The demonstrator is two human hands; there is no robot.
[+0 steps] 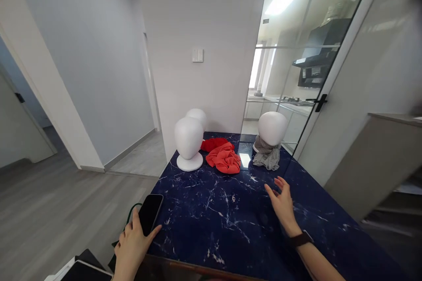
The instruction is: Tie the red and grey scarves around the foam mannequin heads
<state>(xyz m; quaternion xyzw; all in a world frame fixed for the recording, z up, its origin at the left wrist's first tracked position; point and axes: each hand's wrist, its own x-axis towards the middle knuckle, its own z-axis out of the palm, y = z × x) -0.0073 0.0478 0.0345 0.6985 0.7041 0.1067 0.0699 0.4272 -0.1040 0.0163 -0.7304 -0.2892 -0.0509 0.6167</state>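
At the table's left edge my left hand (132, 241) is around the lower end of a black-screened phone (150, 214). Its thumb is by the phone's right edge and its fingers by the left edge. My right hand (282, 202), with a dark band (300, 239) on the wrist, hovers above the table with fingers apart and nothing in them. Beyond it, a grey scarf (267, 158) is wrapped loosely around the base of a white mannequin head (272, 128). A crumpled red cloth (224, 158) lies mid-table, with a darker red cloth (216, 144) behind it.
Two more white mannequin heads, a front one (188, 138) and a rear one (198, 116), stand at the back left of the dark blue marbled table (227, 224). Another dark-screened device (86, 271) is at the lower left. A glass door (290, 66) stands behind the table.
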